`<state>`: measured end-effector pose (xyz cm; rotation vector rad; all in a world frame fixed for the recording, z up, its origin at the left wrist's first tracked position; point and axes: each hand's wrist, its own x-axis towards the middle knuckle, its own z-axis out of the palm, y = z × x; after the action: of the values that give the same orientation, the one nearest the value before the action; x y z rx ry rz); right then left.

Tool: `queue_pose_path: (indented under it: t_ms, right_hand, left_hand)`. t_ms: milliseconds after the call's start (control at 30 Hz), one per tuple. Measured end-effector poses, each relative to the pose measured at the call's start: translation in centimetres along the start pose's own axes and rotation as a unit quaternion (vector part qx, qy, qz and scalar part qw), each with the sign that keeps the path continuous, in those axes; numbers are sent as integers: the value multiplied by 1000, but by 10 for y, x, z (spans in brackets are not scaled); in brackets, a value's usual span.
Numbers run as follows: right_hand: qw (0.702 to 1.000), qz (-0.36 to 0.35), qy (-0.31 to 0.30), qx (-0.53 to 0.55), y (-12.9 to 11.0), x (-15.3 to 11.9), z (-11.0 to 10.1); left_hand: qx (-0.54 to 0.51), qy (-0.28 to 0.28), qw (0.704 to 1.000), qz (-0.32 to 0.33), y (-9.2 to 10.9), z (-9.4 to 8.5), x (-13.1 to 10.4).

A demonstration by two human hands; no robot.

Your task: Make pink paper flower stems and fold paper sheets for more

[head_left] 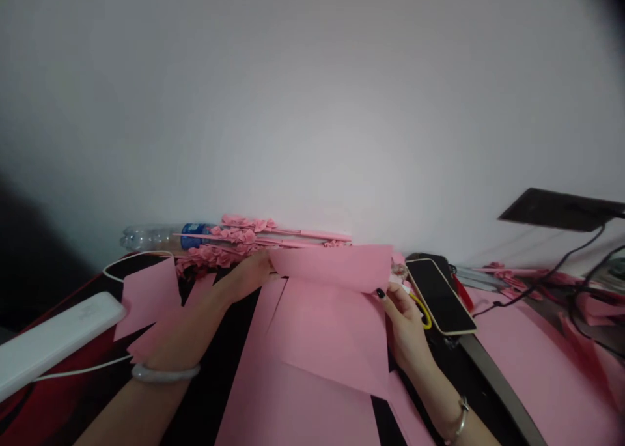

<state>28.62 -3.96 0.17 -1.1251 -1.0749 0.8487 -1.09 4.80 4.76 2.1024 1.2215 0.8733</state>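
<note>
A sheet of pink paper (pixel 336 267) stretches between my two hands, its far part folded up and toward me. My left hand (pixel 256 270) grips the left end of this fold; its fingertips are partly hidden behind the paper. At the right corner, my right hand (pixel 404 312) pinches the same sheet, with the thumb on the near side and the fingers curled behind. Under it lie larger pink paper pieces (pixel 297 407) on the dark surface. A yellow ring-shaped handle (pixel 424 310) shows just behind my right hand.
Several pink paper flower stems (pixel 244 237) and a clear plastic bottle (pixel 153 236) lie along the wall. To the right are a phone (pixel 439 296), more pink paper (pixel 541 361) and black cables (pixel 561 273). A white elongated device (pixel 58 338) with a cord sits left.
</note>
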Motion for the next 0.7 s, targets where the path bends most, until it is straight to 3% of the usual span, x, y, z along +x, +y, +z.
queue_pose_path:
  t_ms: [133, 267, 367, 467, 567, 700]
  right_hand:
    - [997, 33, -5, 74, -2, 0, 0]
    - [993, 43, -18, 108, -5, -1, 1]
    - [989, 74, -36, 122, -6, -3, 2]
    - [984, 101, -46, 136, -2, -4, 4]
    - [984, 102, -40, 138, 3, -4, 5]
    - [987, 95, -14, 132, 9, -3, 6]
  left_hand:
    - [-130, -136, 981, 43, -2, -9, 20]
    - [-257, -286, 923, 28, 2, -16, 41]
    - [-246, -321, 914, 26, 11, -25, 52]
    - [-235, -306, 922, 39, 24, -42, 59]
    - [-257, -242, 933, 63, 37, -69, 62]
    - [-232, -11, 959, 161, 47, -105, 49]
